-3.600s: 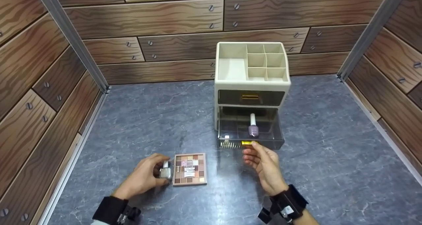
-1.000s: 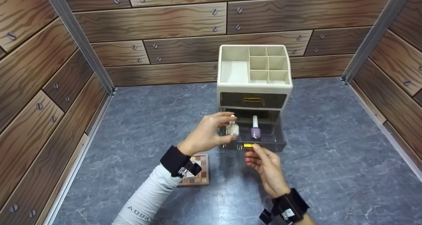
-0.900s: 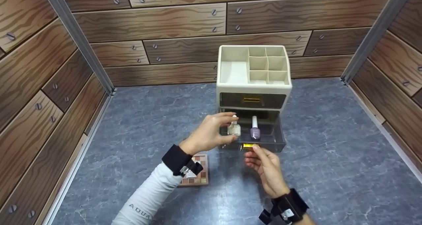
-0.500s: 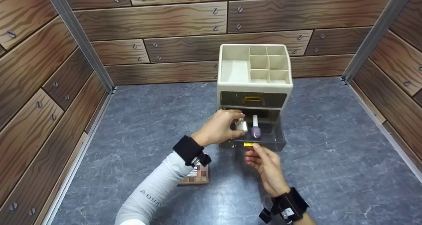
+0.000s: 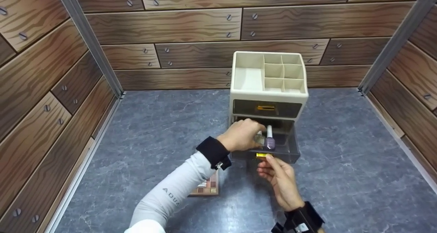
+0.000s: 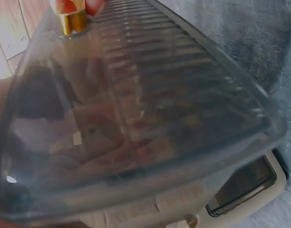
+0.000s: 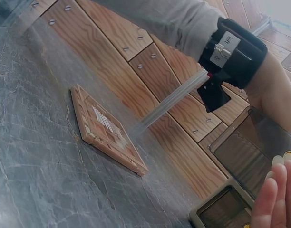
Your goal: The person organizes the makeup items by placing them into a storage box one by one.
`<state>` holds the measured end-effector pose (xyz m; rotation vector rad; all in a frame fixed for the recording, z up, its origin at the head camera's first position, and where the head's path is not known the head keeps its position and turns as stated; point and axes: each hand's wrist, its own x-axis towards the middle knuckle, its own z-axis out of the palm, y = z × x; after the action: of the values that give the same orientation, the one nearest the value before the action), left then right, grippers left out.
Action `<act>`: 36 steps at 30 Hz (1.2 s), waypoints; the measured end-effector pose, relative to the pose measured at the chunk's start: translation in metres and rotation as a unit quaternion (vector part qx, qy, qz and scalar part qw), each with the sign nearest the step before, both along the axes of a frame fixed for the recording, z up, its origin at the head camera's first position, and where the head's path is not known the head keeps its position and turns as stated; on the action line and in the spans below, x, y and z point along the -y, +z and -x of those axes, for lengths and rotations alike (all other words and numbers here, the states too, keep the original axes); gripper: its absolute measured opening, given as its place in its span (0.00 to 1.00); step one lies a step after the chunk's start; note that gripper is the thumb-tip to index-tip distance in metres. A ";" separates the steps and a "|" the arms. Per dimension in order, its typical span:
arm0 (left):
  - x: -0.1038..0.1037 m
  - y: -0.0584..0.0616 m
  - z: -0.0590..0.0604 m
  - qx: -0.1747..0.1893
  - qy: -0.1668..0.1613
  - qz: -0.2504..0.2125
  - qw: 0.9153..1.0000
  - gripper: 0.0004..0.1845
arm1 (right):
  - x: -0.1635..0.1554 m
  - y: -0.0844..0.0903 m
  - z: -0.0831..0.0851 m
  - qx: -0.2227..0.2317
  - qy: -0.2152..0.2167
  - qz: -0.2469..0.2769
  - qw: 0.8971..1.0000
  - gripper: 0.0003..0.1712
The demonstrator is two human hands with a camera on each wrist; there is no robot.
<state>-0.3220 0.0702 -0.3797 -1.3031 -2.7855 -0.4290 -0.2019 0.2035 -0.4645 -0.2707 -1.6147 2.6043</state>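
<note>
In the head view my left hand is inside the pulled-out smoky clear drawer, pinching a small pale nail polish bottle that its fingers partly cover. Right beside it, a purple nail polish bottle with a white cap stands in the drawer. The thumb and finger of my right hand pinch the gold drawer handle; its other fingers are curled below. The drawer's clear wall fills the left wrist view, with fingertips at the gold handle and my left hand blurred behind.
Above the drawer, the cream organizer has an upper drawer, shut, and open top compartments. An eyeshadow palette lies on the grey marbled surface, partly under my left forearm in the head view. Wood-patterned walls enclose the back and sides.
My left hand has carried the pale nail polish bottle from beside the palette into the drawer, then lower and right, next to the purple bottle. My right hand has stayed on the handle.
</note>
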 end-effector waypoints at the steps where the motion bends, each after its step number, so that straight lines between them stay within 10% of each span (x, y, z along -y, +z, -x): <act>1: -0.001 -0.001 0.000 0.002 0.002 0.001 1.000 0.19 | 0.000 -0.001 -0.001 0.000 -0.002 0.001 1.000 0.12; 17: 0.015 0.013 -0.009 0.001 0.008 -0.002 1.000 0.20 | 0.008 0.002 -0.002 -0.019 -0.002 0.014 1.000 0.11; 23: 0.028 0.033 -0.008 0.025 -0.048 -0.138 0.989 0.21 | 0.005 0.004 0.000 -0.026 -0.013 0.017 0.999 0.11; 26: 0.035 0.043 -0.006 -0.028 -0.053 -0.221 0.973 0.16 | 0.005 0.002 -0.002 -0.019 -0.014 0.022 0.999 0.11; 31: 0.041 0.056 0.005 -0.145 0.041 -0.313 0.938 0.16 | 0.005 0.000 -0.008 -0.013 -0.023 0.023 0.999 0.11; 36: 0.043 0.063 0.030 -0.076 0.146 -0.343 0.925 0.34 | 0.004 -0.001 -0.008 -0.014 -0.023 0.020 0.999 0.10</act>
<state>-0.3523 0.0268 -0.3171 -0.7114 -2.2937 -1.0930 -0.1942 0.1995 -0.4650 -0.2703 -1.5309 2.5965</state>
